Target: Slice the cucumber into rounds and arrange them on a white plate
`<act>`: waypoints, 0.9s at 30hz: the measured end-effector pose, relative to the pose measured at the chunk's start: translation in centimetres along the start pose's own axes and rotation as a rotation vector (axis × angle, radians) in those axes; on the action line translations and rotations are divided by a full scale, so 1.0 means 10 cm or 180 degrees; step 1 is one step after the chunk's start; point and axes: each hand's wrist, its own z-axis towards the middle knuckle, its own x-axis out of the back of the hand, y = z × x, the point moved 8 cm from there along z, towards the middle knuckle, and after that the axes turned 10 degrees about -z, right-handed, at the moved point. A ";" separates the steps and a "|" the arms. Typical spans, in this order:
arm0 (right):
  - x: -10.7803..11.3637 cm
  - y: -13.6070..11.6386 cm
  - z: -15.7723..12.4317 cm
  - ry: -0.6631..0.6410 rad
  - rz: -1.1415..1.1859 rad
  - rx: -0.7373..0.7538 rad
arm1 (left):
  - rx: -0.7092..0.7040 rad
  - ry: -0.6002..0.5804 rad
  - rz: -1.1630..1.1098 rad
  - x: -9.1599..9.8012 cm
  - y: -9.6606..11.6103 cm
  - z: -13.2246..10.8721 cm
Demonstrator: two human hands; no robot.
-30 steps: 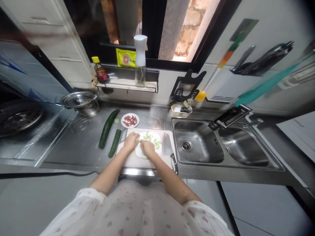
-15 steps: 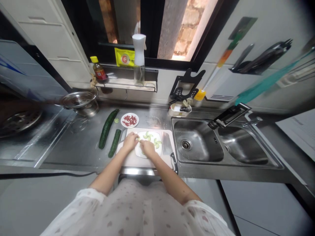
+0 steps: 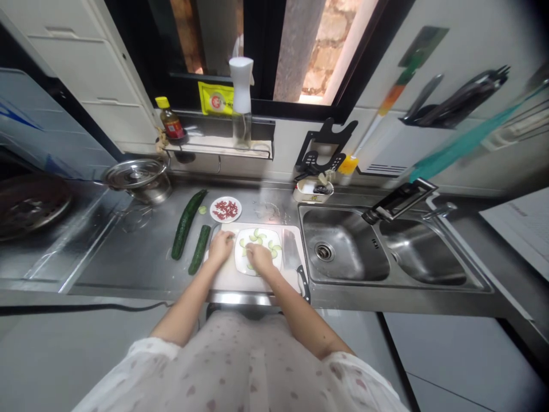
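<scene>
My right hand (image 3: 260,258) reaches over a white plate (image 3: 241,264), its fingers pinched on a cucumber slice at the plate's left part. Pale green cucumber slices (image 3: 258,236) lie there in petal-like groups, some hidden under that hand. My left hand (image 3: 221,248) is closed just left of the plate, above the cutting board (image 3: 227,281); what its fingertips hold is too small to make out. A knife (image 3: 290,249) with a black handle lies along the board's right side. Left of the board are a cut cucumber (image 3: 199,250) and a longer whole one (image 3: 187,224).
A small plate of chopped red pieces (image 3: 226,209) stands behind the board. A lidded steel pot (image 3: 143,180) is at the back left. To the right is a double sink (image 3: 347,246) with a black faucet (image 3: 397,203). A shelf (image 3: 214,147) holds bottles.
My left hand has drawn back leftward from the plate, away from my right hand. My right hand stays over the plate, and more of the slices at its left now show.
</scene>
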 end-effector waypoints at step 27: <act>-0.03 -0.08 -0.04 -0.0077 -0.0208 0.0119 | -0.0162 -0.0267 0.0193 -0.26 0.17 -0.08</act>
